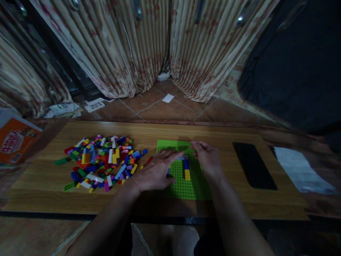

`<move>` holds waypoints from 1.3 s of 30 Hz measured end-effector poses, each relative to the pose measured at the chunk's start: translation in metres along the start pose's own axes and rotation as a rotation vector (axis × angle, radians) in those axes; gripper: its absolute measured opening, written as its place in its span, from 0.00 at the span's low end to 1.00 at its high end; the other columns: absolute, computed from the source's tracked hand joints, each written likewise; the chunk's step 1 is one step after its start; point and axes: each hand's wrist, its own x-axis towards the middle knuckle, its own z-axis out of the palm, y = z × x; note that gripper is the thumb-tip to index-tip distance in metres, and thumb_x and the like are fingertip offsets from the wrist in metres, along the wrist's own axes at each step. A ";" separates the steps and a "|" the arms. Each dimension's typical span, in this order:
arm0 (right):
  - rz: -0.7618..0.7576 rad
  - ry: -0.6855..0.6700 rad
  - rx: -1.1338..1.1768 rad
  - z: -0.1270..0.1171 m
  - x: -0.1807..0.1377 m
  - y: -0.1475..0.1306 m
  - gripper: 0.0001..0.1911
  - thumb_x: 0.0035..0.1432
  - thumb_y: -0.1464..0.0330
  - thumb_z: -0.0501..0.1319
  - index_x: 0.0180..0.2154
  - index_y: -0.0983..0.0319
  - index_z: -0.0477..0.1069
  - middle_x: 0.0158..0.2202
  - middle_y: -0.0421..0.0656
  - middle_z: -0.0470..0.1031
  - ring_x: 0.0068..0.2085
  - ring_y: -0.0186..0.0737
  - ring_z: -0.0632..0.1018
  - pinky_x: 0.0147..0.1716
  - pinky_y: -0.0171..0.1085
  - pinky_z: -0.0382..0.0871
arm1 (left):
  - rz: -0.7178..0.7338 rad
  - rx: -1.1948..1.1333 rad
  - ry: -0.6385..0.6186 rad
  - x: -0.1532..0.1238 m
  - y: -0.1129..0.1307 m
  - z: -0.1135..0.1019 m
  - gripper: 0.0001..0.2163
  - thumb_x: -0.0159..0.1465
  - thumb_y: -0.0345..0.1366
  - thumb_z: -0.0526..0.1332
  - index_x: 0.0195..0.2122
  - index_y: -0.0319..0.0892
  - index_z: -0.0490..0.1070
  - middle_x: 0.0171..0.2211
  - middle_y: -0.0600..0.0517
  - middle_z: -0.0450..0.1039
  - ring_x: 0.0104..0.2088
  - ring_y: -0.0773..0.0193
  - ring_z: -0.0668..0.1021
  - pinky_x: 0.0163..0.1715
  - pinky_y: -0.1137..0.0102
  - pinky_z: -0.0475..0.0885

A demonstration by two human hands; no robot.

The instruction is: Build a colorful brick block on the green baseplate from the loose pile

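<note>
A green studded baseplate (181,192) lies on the wooden table. On it stand joined toy bricks: a blue brick (186,164), a yellow brick (187,175) nearer me, and a greyish brick (181,157) at the far end. My left hand (157,170) reaches over the plate's left side with its fingers stretched out, hiding part of the bricks there. At the plate's right side, my right hand (207,156) is closed, thumb and fingertips pressed together near the far right corner. Whatever might be between those fingertips is too small to make out.
A pile of loose, mixed-colour bricks (106,161) spreads over the table's left part. To the right lies a black phone-like slab (254,165). An orange package (17,138) sits at far left, and white paper (301,170) lies beyond the table's right end. Curtains (117,46) hang behind.
</note>
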 end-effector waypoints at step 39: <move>-0.062 -0.033 -0.084 0.000 0.001 0.006 0.20 0.48 0.52 0.62 0.30 0.63 0.78 0.25 0.42 0.77 0.24 0.36 0.71 0.25 0.35 0.63 | -0.097 -0.169 0.129 -0.001 -0.008 -0.005 0.34 0.61 0.34 0.59 0.67 0.47 0.47 0.63 0.46 0.61 0.62 0.56 0.64 0.62 0.56 0.59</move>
